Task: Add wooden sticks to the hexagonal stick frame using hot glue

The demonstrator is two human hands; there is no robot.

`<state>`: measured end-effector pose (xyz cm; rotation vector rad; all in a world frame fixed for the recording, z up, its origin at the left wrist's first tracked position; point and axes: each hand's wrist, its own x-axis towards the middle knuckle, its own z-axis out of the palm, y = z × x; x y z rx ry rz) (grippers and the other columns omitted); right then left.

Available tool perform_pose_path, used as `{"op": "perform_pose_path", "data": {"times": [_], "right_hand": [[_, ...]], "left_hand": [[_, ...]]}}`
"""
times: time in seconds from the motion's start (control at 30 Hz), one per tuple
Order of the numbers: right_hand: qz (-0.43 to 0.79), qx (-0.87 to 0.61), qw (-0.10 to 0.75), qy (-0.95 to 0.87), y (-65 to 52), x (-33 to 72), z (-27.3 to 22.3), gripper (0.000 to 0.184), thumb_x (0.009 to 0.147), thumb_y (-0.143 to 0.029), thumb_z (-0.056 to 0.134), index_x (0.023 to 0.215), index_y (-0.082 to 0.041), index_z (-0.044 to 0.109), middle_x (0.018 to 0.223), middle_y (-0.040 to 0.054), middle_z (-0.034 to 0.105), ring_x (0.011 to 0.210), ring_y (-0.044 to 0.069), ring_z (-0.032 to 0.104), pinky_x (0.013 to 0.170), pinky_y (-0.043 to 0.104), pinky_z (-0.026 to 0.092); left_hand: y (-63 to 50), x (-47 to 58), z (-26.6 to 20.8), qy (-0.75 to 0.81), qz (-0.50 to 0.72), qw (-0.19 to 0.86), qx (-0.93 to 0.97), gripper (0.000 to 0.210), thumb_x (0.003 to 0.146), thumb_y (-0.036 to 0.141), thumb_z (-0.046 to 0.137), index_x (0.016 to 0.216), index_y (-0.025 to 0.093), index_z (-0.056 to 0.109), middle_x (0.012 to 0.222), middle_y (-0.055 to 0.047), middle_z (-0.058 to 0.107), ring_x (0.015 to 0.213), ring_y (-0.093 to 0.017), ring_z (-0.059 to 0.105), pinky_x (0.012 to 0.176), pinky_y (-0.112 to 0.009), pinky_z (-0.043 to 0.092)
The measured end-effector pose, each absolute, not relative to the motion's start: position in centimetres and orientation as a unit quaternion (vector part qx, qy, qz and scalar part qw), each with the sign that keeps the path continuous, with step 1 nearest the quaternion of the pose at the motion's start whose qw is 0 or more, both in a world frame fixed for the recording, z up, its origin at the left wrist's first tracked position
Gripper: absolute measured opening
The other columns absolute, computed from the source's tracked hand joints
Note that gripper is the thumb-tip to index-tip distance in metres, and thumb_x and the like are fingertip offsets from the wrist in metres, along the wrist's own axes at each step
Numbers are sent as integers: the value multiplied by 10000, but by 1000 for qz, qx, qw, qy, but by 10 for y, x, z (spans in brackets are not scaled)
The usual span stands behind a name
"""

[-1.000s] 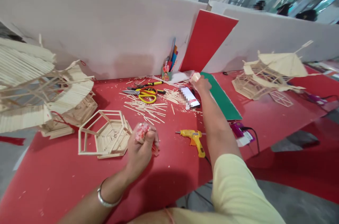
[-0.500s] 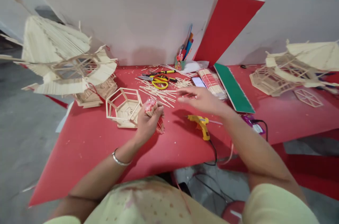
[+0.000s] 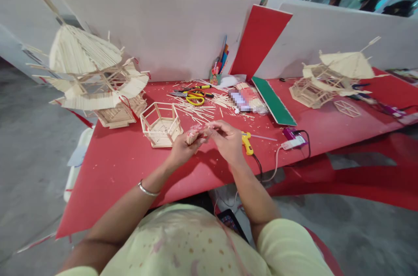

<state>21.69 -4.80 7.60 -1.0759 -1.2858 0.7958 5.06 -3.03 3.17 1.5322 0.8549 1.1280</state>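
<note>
So the left hand (image 3: 183, 147) has its fingers wrapped round a red-and-clear plastic pack of thin sticks (image 3: 192, 137), held up over the red table (image 3: 109, 173). Right hand's (image 3: 230, 142) fingers are curled in at the pack, can't tell if they're pinching it. Hexagonal stick frame (image 3: 163, 130) sits just left, yellow glue gun (image 3: 247, 143) just right.

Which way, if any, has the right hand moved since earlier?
Yes: the right hand pulled back leftward, away from the green board, to the left hand.
</note>
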Motion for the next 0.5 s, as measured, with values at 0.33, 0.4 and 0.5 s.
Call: {"op": "perform_pose_path", "data": {"times": [0.33, 0.4, 0.5], "right_hand": [[403, -471, 570, -539, -60, 174, 62, 195, 850, -441, 796, 981, -296, 803, 902, -3, 787, 765, 183, 709, 734, 320, 598], [413, -460, 536, -575, -61, 173, 65, 217, 865, -435, 780, 1026, -294, 812, 972, 10, 797, 852, 201, 728, 782, 327, 595], [424, -435, 497, -620, -59, 174, 69, 200, 876, -425, 762, 1003, -283, 823, 981, 19, 800, 901, 216, 732, 806, 328, 578]], "left_hand": [[-48, 15, -12, 359, 455, 479, 659, 340, 955, 461, 649, 828, 163, 752, 790, -89, 729, 718, -181, 657, 702, -304, 557], [-50, 8, -5, 324, 446, 496, 671, 296, 948, 441, 667, 859, 172, 751, 811, -92, 742, 741, -194, 684, 726, -325, 584], [-56, -1, 3, 301, 417, 548, 659, 255, 940, 418, 690, 929, 169, 748, 817, -101, 750, 716, -202, 707, 697, -339, 607]]}}
